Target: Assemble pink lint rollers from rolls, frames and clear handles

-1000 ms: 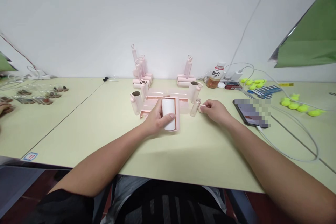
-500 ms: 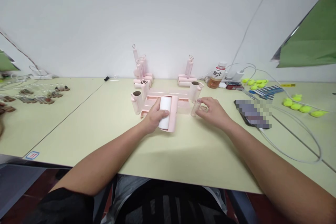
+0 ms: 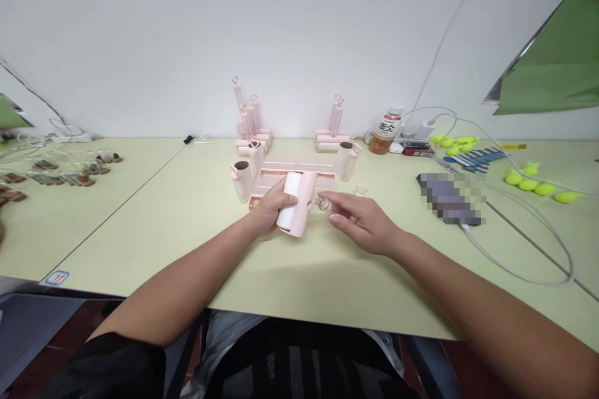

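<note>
My left hand (image 3: 271, 206) is wrapped round a lint roller, its thumb on the white paper roll (image 3: 288, 202). The roller's pink cover (image 3: 304, 202) is tilted, with a small round hole in its side. My right hand (image 3: 365, 221) is beside it, thumb and fingers pinched on a small clear pinkish handle piece (image 3: 322, 202). That piece's tip is close to the cover's hole; I cannot tell whether they touch. Behind the hand shows a heart-shaped loop (image 3: 360, 190). Pink roller cases (image 3: 299, 165) lie behind, partly hidden by the held roller.
Upright pink tubes (image 3: 242, 181) with loops flank the cases, and more handles (image 3: 336, 117) stand by the wall. A drink bottle (image 3: 386, 131), a phone (image 3: 449, 199) on a cable, and yellow-green pieces (image 3: 528, 184) are to the right. Small bagged items (image 3: 70, 171) lie left.
My right hand has moved left with the clear pinkish piece, from beside the cases to the roller's side. The roller in my left hand has tilted slightly.
</note>
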`<control>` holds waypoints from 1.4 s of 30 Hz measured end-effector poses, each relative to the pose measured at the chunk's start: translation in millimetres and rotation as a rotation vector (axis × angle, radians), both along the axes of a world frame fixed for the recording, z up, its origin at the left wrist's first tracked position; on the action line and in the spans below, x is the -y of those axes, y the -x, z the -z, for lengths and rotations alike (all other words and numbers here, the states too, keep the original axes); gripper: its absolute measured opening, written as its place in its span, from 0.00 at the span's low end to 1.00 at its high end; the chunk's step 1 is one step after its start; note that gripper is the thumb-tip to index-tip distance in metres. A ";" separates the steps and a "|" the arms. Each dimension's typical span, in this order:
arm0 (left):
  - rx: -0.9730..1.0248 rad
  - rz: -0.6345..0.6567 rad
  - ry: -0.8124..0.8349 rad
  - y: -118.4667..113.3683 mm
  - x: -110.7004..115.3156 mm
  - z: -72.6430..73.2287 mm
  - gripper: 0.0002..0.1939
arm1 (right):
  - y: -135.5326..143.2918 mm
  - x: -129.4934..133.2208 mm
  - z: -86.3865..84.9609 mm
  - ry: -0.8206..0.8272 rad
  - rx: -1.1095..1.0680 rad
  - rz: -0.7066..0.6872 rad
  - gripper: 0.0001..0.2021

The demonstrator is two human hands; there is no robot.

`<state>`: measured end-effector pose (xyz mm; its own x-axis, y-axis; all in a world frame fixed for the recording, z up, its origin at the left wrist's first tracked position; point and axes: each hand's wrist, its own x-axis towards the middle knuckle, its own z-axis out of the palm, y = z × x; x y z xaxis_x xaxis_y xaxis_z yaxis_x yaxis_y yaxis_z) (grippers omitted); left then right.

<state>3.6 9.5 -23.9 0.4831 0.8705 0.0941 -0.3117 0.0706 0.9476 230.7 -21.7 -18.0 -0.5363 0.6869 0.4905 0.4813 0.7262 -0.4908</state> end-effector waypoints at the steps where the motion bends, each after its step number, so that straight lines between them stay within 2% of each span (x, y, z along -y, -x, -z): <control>1: -0.009 -0.011 -0.014 -0.1 -0.3 0.9 0.25 | 1.8 1.4 0.9 0.022 0.008 -0.029 0.21; 7: -0.108 -0.055 -0.094 3.6 -3.3 7.0 0.26 | 3.1 3.5 1.3 0.162 -0.014 -0.035 0.19; 13: -0.158 -0.061 -0.139 3.9 -1.0 3.8 0.25 | 1.1 5.3 -4.3 0.217 0.048 -0.007 0.19; 17: -0.268 -0.084 -0.264 5.8 -2.1 4.8 0.24 | 3.5 7.9 -8.6 0.236 0.088 0.050 0.19; 21: -0.436 -0.121 -0.393 8.6 -4.5 6.3 0.28 | 5.1 9.1 -10.0 0.255 0.120 0.057 0.17; 31: -0.541 -0.133 -0.398 7.9 -1.6 2.4 0.26 | 5.5 7.9 -5.3 0.266 0.119 0.062 0.17; 42: -0.543 -0.139 -0.377 2.1 5.5 1.6 0.28 | 8.5 7.8 -2.1 0.220 0.097 0.046 0.16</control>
<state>1.5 4.0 -25.5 0.4339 0.8830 0.1790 0.2337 -0.3022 0.9242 222.2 -29.5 -15.9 -0.5397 0.7960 0.2740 0.5640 0.5835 -0.5842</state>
